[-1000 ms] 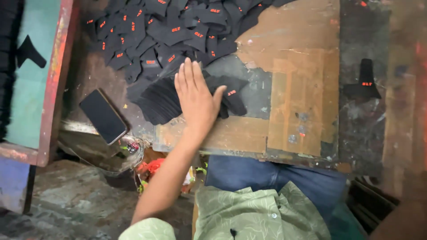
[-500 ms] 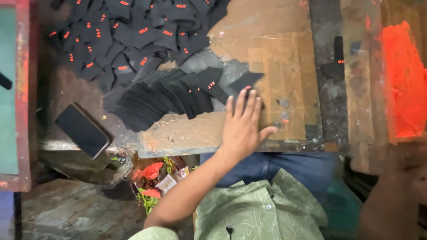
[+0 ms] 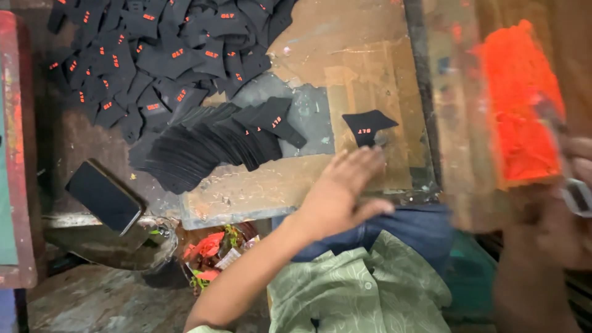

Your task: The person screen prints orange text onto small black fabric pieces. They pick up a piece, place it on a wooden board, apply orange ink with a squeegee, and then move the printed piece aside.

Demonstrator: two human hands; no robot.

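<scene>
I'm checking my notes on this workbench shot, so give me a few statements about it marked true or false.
1. A single black piece lies alone on the bench, apart from the fanned stack. True.
2. The left hand grips that single piece. False: it is open, fingers spread, just below the piece and holding nothing.
3. A dark phone lies at the bench's left edge. True.
4. The loose pile at the top left is of plain white pieces. False: they are black with small orange marks.
5. The right hand is at a frame coated in orange. True, though it is blurred and its grip cannot be made out.
</scene>
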